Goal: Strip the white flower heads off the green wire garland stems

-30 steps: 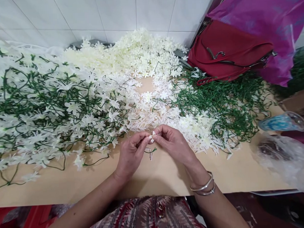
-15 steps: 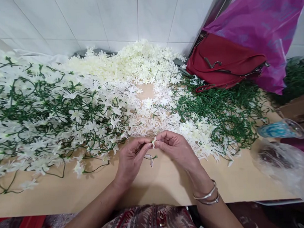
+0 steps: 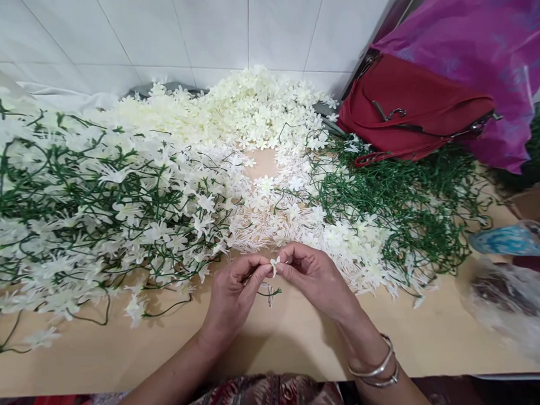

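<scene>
Between the fingertips of both hands is a small white flower (image 3: pixel 274 266). My left hand (image 3: pixel 238 292) pinches it from the left, thumb against forefinger. From the right, my right hand (image 3: pixel 316 279) pinches the same flower, with bangles on that wrist. Just below the fingers a short green stem piece (image 3: pixel 270 292) shows over the table (image 3: pixel 297 349). Thin white stamens (image 3: pixel 257 226) lie in a heap beyond the hands. To the right of them are loose white flowers (image 3: pixel 362 243).
White flowers on green stems (image 3: pixel 88 215) cover the left side. Cream petals (image 3: pixel 258 105) are piled by the wall. Right: green stems (image 3: pixel 398 198), a red bag (image 3: pixel 426 102), a purple plastic bag (image 3: pixel 477 36), a blue-patterned cup (image 3: pixel 506 240) and a clear plastic bag (image 3: pixel 512 300).
The view has shifted slightly, so the hands and table appear a little lower. The flower between the fingertips now shows its spread petals more clearly. Both hands keep their pinch.
</scene>
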A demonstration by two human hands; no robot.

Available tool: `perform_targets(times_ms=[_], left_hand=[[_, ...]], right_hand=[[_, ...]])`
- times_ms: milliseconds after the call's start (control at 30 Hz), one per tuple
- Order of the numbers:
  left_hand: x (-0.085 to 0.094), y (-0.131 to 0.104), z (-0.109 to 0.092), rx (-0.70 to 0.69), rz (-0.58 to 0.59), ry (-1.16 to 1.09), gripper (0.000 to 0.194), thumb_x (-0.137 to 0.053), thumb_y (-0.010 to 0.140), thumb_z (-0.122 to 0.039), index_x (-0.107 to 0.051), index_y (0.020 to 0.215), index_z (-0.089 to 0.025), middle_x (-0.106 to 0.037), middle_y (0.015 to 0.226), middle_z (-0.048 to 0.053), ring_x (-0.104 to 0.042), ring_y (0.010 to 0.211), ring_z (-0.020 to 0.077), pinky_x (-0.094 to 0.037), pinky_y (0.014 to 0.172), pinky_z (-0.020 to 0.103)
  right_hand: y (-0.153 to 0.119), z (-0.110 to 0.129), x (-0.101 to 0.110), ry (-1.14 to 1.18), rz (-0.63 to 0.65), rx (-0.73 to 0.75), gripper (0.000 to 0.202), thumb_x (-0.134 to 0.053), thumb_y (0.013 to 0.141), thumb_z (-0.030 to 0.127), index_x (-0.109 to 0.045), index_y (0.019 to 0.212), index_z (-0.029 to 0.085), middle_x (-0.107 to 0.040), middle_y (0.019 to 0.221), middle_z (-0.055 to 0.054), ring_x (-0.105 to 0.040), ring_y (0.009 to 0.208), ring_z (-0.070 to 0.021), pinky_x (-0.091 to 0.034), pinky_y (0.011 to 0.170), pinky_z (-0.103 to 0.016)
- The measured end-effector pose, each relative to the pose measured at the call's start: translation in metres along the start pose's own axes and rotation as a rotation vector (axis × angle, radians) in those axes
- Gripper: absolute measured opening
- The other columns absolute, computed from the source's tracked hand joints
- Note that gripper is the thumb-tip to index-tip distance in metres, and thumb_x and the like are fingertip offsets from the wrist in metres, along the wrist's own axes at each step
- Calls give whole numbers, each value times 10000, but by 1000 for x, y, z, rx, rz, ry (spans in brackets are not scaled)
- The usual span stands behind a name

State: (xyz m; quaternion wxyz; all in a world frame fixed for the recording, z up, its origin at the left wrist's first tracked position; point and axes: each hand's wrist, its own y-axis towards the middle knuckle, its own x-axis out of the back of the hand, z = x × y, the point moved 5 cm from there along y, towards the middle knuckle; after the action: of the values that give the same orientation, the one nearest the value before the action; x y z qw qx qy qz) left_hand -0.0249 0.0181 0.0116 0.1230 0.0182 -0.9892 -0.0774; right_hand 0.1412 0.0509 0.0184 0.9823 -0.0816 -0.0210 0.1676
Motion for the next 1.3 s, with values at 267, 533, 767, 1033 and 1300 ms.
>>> perform_targets(times_ms=[267,533,767,1033,1300], left_hand=[[-5,0,6,25,44,-37,113,-669,1004,-293,-749,1016,-214,-784,868,25,-731,792,163,-558,761,250],[-3,-2,4,69,40,-70,140,-643,1021,-303,-730,1002,-195,-784,874,29,-740,834,158,-565,794,246],[-4,-3,4,60,58,-19,119,-647,1009,-272,-708,941,-195,-765,821,7,-716,768,142,-530,729,231],[-4,0,1,15,61,85,113,-630,1014,-237,-707,940,-201,-753,805,-8,-691,728,133,-499,709,236],[-7,-2,7,18,54,-4,144,-623,1028,-305,-687,965,-193,-754,857,29,-720,809,163,-543,758,259]], right_hand=[[4,-3,3,113,23,-33,196,-791,832,375,-675,830,218,-636,758,15,-569,720,-150,-462,720,-315],[2,-4,5,129,13,-18,193,-802,828,371,-694,840,211,-634,760,18,-552,719,-141,-439,718,-309],[2,0,2,91,10,-6,176,-784,843,341,-675,813,206,-636,749,22,-570,694,-132,-458,691,-292],[4,0,1,23,36,2,135,-733,883,311,-662,825,212,-644,761,15,-585,710,-137,-479,698,-290],[8,-6,0,96,45,0,207,-772,847,382,-661,840,207,-668,767,10,-619,731,-145,-496,718,-299]])
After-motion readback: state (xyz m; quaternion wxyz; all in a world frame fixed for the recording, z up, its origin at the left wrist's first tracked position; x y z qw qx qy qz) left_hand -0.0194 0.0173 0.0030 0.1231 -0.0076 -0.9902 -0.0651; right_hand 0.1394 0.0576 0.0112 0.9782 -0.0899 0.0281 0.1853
